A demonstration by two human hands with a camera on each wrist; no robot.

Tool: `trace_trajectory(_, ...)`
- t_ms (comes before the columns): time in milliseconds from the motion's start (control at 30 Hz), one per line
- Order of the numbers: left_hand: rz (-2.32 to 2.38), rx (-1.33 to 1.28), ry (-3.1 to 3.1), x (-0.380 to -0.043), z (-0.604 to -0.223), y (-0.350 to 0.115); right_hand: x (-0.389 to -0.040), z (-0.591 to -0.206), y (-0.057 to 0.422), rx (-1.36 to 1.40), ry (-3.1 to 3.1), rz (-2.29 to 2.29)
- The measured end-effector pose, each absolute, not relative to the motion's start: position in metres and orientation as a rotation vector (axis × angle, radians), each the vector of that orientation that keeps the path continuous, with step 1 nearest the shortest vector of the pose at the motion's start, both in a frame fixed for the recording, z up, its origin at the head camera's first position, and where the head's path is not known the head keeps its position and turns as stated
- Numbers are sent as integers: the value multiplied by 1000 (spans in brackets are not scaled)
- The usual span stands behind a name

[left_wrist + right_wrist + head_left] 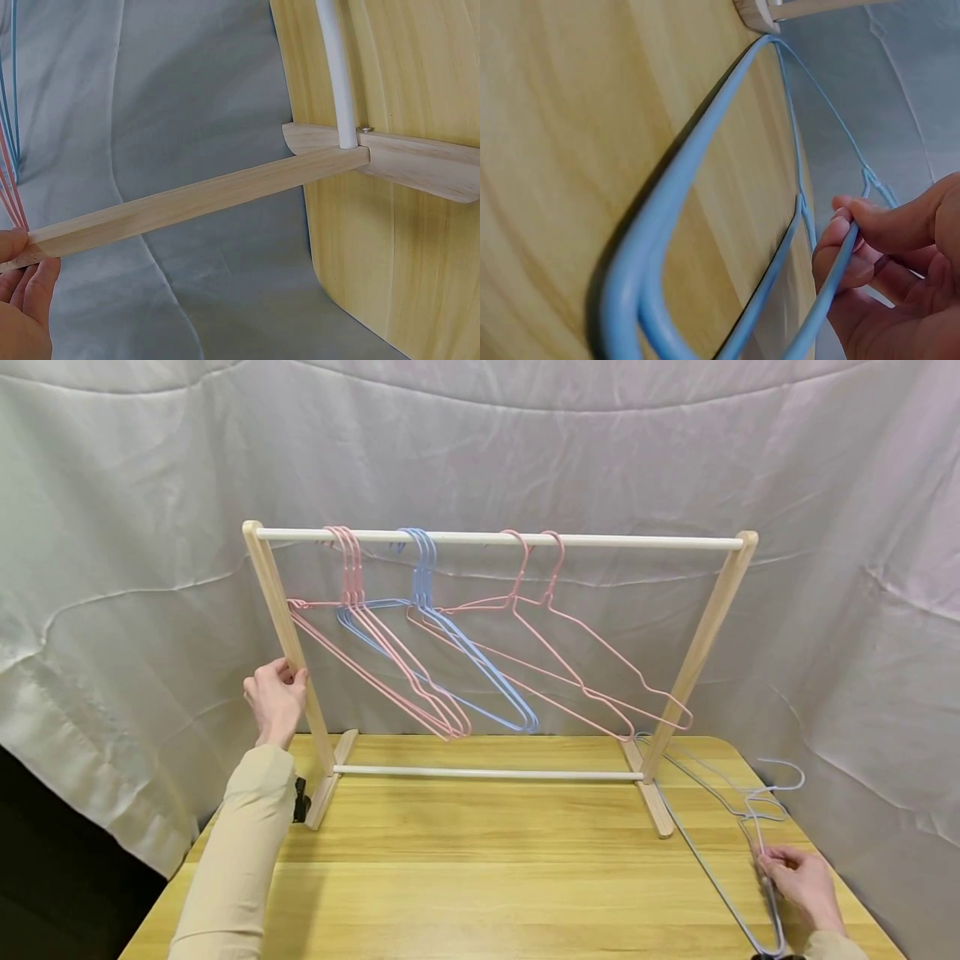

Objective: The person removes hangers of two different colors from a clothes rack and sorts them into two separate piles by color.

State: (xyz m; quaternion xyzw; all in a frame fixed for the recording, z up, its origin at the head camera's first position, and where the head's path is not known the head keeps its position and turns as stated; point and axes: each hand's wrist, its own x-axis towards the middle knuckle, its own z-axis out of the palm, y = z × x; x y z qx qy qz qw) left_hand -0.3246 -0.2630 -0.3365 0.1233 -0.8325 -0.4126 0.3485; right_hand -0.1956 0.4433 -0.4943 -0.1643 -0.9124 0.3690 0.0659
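Note:
My left hand (276, 697) grips the left wooden post (275, 597) of a clothes rack, thumb on one side and fingers on the other, as the left wrist view confirms. At the right end of the table, my right hand (804, 887) pinches the shoulder wire of a blue hanger (832, 281). That hanger is partly raised, its hook (791, 777) pointing up and away. At least one more blue hanger (701, 856) lies under it on the table. From the rack's top rail (637, 541) hang several pink hangers (397, 664) and several blue hangers (480, 664).
The rack stands toward the back of a wooden table (480, 868), its right foot (656, 810) close to the lying hanger. A white lower bar (487, 772) joins the feet. Grey curtain (480, 452) surrounds the table. A small black object (301, 802) shows beside the left forearm.

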Motion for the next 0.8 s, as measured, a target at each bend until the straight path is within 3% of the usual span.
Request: trace_trajectory(800, -1064, 316, -2166, -323, -336, -262, -204, -494, 451, -470, -2980, 838)
